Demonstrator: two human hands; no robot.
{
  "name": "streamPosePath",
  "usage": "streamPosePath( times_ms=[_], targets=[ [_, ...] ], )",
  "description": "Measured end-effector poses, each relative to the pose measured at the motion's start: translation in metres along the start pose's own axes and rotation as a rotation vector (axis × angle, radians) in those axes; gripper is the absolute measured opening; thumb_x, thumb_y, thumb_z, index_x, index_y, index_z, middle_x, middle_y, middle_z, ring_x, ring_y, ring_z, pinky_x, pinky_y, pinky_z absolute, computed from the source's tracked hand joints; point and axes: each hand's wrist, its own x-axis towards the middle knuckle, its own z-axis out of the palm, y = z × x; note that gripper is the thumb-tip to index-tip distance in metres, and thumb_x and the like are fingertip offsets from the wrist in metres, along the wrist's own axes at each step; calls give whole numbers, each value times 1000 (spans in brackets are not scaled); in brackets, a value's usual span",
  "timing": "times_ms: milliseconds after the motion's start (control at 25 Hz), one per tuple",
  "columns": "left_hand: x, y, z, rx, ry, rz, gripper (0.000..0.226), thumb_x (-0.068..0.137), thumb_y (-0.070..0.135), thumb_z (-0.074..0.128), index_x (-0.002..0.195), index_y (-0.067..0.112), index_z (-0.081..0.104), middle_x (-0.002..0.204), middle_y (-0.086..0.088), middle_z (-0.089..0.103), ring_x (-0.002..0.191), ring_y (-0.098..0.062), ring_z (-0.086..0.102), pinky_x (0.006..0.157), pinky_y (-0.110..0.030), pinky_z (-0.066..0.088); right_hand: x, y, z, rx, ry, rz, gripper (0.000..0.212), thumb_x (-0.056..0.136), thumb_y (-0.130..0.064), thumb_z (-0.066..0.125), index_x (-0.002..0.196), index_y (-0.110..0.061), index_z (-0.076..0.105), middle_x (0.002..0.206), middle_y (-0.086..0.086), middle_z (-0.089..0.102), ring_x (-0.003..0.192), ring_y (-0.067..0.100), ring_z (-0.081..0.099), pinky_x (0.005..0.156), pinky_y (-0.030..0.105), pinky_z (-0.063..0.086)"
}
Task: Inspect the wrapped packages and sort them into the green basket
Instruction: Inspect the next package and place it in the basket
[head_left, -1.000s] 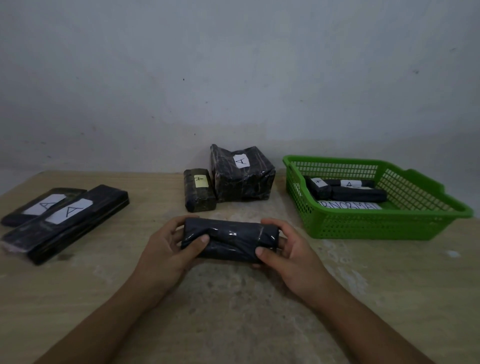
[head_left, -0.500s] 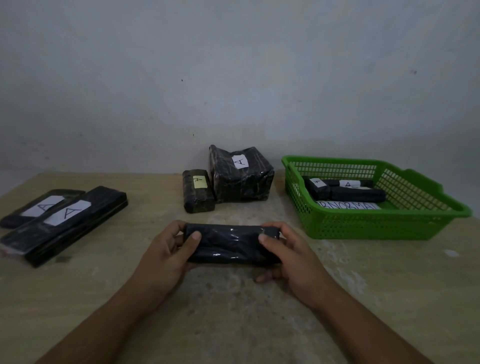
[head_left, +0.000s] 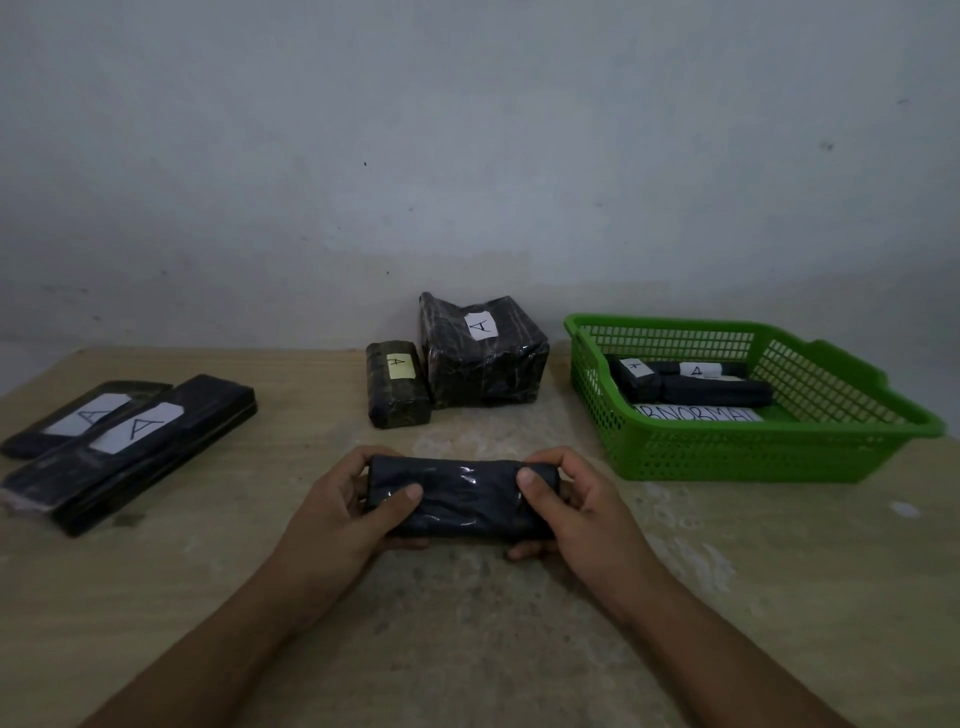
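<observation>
Both hands on one black wrapped package (head_left: 460, 496), held level just above the worktop (head_left: 779, 597).
Left hand (head_left: 332, 514) and right hand (head_left: 582, 506) grip opposite ends, fingers (head_left: 530, 478) curled around it, thumbs on top. Green basket (head_left: 727, 457) sits to the right, three wrapped packages inside.

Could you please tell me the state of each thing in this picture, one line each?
Held package: wrapped, in both hands, no label showing.
Left hand: grips its left end.
Right hand: grips its right end.
Green basket: on the table, holds wrapped packages.
Small package: lying flat, yellow label up.
Big package: on the table, white label up.
Flat packages: two, overlapping, labels up.
</observation>
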Motion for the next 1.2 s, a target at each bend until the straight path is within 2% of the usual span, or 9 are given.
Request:
streamPosePath(
  times_ms=[120, 280, 440, 600, 720, 800, 880, 1000, 1200],
  targets=[
    [1, 2, -3, 118, 35, 92, 23, 84, 3, 63, 107, 9, 61, 98, -10, 71, 90, -20, 70, 69, -21, 58, -1, -2, 0, 82, -26, 58, 16, 91, -20, 62, 105, -13, 60, 89, 6, 71, 80, 17, 74, 58, 41, 61],
    [-2, 6, -7, 130, 2, 131, 24, 79, 6, 66, 103, 11, 62, 100, -2, 70, 96, -20, 67, 85, -31, 58, -1, -3, 0, -15, 33, 45, 24, 89, -43, 58, 101, -22, 60, 90, 5, 75, 70, 36, 74, 39, 28, 50],
    [-1, 1, -11, 157, -14, 83, 48, 71, 27, 74, 118, 27, 60, 118, 6, 64, 108, -17, 66, 88, -31, 57, 4, 0, -8, 145, 78, -13, 9, 95, -16, 56, 90, -16, 62, 89, 11, 72, 72, 37, 72, 47, 32, 51],
    [2, -3, -11, -35, -21, -36, 81, 49, 53, 86, 121, 29, 59, 121, -3, 66, 105, -23, 69, 90, -40, 56, 8, 7, -12, 202, 22, -52, 17, 78, -4, 64, 87, -18, 65, 114, 15, 67, 95, 34, 68, 61, 38, 56],
    [3, -3, -16, 64, 3, -30, 63, 66, 43, 81, 123, 34, 57, 124, -1, 65, 112, -19, 65, 94, -42, 54, 7, 12, -13, 62, -4, -79, 41, 63, -9, 66, 101, -24, 64, 121, 6, 65, 107, 23, 64, 81, 34, 55],
    [4, -4, -19, 94, 11, -10, 56, 72, 28, 77, 124, 34, 57, 127, 1, 63, 117, -15, 61, 94, -39, 54, 8, 14, -15, 105, -23, -42, 53, 65, -8, 74, 113, -26, 59, 119, 8, 68, 109, 26, 66, 92, 41, 53],
    [5, -4, -18, 101, 29, 34, 53, 75, 12, 72, 123, 30, 56, 125, 4, 64, 112, -5, 63, 87, -24, 56, 9, 13, -14, 227, -48, 24, 51, 78, 0, 73, 121, -23, 57, 114, 14, 70, 105, 31, 69, 89, 45, 56],
    [4, -1, -11, 146, 53, 73, 49, 81, 0, 66, 122, 24, 54, 122, 8, 63, 103, 5, 64, 75, -11, 54, 8, 13, -11, 192, -59, 33, 44, 87, 6, 62, 123, -16, 54, 110, 17, 71, 98, 30, 72, 74, 37, 61],
    [5, -2, -14, 32, -6, -40, 62, 70, 25, 78, 127, 22, 53, 120, -4, 68, 107, -15, 67, 83, -29, 59, 9, 10, -12, 86, 1, -20, 38, 87, 5, 62, 118, -16, 55, 102, 9, 75, 97, 24, 72, 78, 36, 59]
  ],
)
